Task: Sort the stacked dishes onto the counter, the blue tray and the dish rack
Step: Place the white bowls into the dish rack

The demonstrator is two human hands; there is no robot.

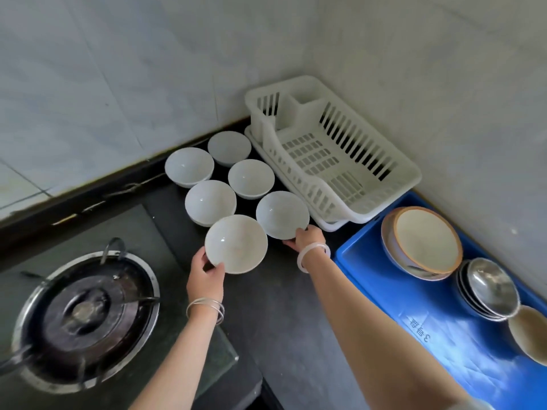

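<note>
Several white bowls stand on the dark counter (284, 306) in two rows. My left hand (205, 275) grips the nearest white bowl (236, 243) by its near rim. My right hand (307, 236) holds the bowl beside it (282, 214) at its near edge. Behind them sit more white bowls (210, 202), (251, 178), (189, 166), (229, 147). The white dish rack (393, 170) stands in the corner with nothing in it. On the blue tray (370, 270) lie a stack of brown-rimmed plates (421, 242), a stack of steel plates (488, 288) and a tan dish (529, 332) at the frame edge.
A gas burner (85, 318) with a metal ring sits in the stove top at the lower left. Tiled walls meet behind the rack. The counter's front edge runs at the bottom middle.
</note>
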